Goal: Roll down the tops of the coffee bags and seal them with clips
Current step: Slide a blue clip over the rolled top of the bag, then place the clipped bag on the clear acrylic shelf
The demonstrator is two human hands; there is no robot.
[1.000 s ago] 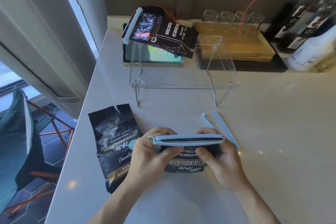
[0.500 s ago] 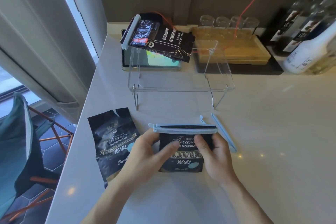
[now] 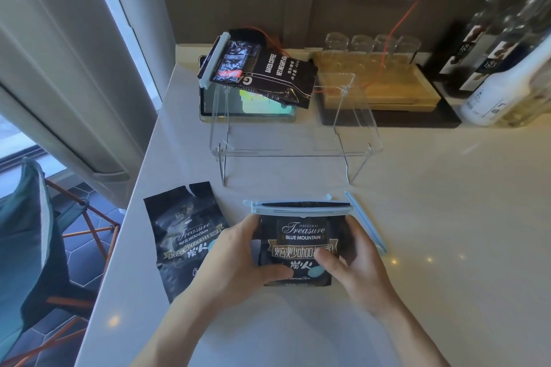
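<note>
change: since the earlier frames the clipped coffee bag (image 3: 298, 243) has been turned up to show its whole front label, and both hands have slid from the clip down to the bag's sides and lower half.
held bag: dark pouch marked "treasure blue mountain", in front of the person at the near middle of the counter (image 3: 432, 217); whether its base touches the counter cannot be told.
blue clip (image 3: 295, 208): clamped shut along the rolled top edge of the held bag, lying level from left to right.
left hand (image 3: 238, 262): closed on the bag's left side, thumb across the lower front.
right hand (image 3: 354, 268): closed on the bag's right side, thumb pressed on the front label.
second bag (image 3: 185, 240): same print, flat on the counter just left of the left hand, its torn top open and without a clip.
spare clip (image 3: 365, 222): pale blue, lying on the counter just right of the held bag, partly behind the right hand.
sealed bag (image 3: 268, 74): dark pouch with a clip along its left end, resting tilted on the clear acrylic shelf (image 3: 298, 152) at the back.
behind: row of glasses (image 3: 372, 46) on a wooden tray (image 3: 396, 92), bottles (image 3: 507, 68) at far right.
</note>
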